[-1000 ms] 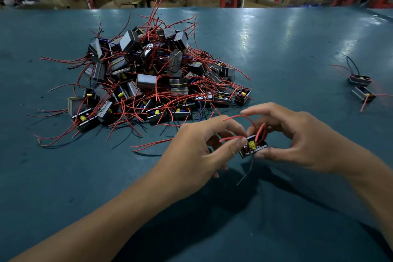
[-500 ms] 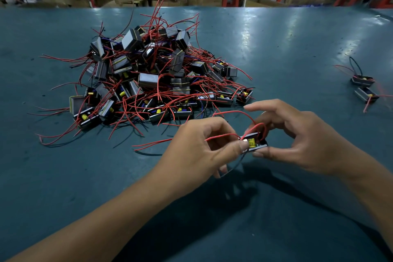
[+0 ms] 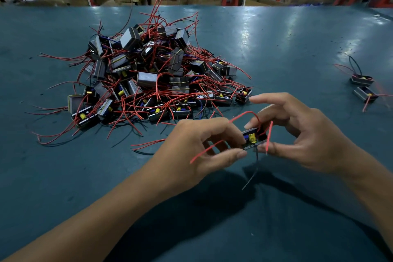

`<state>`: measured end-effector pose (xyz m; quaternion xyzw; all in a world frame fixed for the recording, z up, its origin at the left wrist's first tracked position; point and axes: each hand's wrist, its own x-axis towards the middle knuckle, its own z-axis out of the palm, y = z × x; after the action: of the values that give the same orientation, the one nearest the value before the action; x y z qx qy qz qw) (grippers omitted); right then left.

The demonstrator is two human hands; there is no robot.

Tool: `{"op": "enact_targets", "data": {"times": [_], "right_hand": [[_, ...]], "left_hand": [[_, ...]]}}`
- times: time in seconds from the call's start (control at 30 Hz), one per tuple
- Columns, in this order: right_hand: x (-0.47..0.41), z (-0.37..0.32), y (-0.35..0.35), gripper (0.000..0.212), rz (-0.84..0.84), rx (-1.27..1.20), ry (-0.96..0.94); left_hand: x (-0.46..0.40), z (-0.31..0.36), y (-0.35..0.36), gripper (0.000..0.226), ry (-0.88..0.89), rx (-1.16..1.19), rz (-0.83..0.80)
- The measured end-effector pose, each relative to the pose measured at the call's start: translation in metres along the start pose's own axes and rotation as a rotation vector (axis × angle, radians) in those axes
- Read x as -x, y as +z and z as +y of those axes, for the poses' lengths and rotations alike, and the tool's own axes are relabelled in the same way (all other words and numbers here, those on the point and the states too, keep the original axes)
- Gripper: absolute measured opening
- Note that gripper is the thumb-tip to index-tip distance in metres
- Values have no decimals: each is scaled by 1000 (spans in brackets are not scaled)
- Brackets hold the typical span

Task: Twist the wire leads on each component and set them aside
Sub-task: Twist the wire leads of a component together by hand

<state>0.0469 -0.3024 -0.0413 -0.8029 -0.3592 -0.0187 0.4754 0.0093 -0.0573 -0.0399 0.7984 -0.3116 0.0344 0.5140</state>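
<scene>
Nearest the tabletop's [image 3: 297, 53] front edge, both hands hold one component [image 3: 254, 138] just above the surface. The left hand [image 3: 197, 147] has its grip closed in a pinch on the component's left end, thumb below and forefinger above; the right hand [image 3: 302, 134] pinches the right end between thumb and bent middle fingers, its index finger stretched out free. Compared with a second ago, the red lead [image 3: 269, 136] that was looped tightly over the part now hangs loose down its right side, another red lead [image 3: 207, 151] has swung out to the lower left, and the black lead [image 3: 254, 170] trails straight down. The leads look untwisted, so the twisting on this piece seems yet to begin. Farther back towards the left sits the large pile of untwisted components [image 3: 148, 78], unchanged. Near the right edge lie two set-aside components [image 3: 363, 87], also unmoved, so most of the job remains.
</scene>
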Motion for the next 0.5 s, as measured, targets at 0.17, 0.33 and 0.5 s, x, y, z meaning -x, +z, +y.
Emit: {"op": "enact_targets", "data": {"times": [0.17, 0.33, 0.5], "right_hand": [[0, 1, 2, 70, 39, -54, -13], [0, 2, 2, 71, 45, -77, -10], [0, 2, 3, 70, 33, -81, -7]], "left_hand": [[-3, -2, -14, 10, 124, -88, -38], [-4, -2, -13, 10, 192, -118, -102], [-2, -1, -12, 30, 234, -163, -165]]}}
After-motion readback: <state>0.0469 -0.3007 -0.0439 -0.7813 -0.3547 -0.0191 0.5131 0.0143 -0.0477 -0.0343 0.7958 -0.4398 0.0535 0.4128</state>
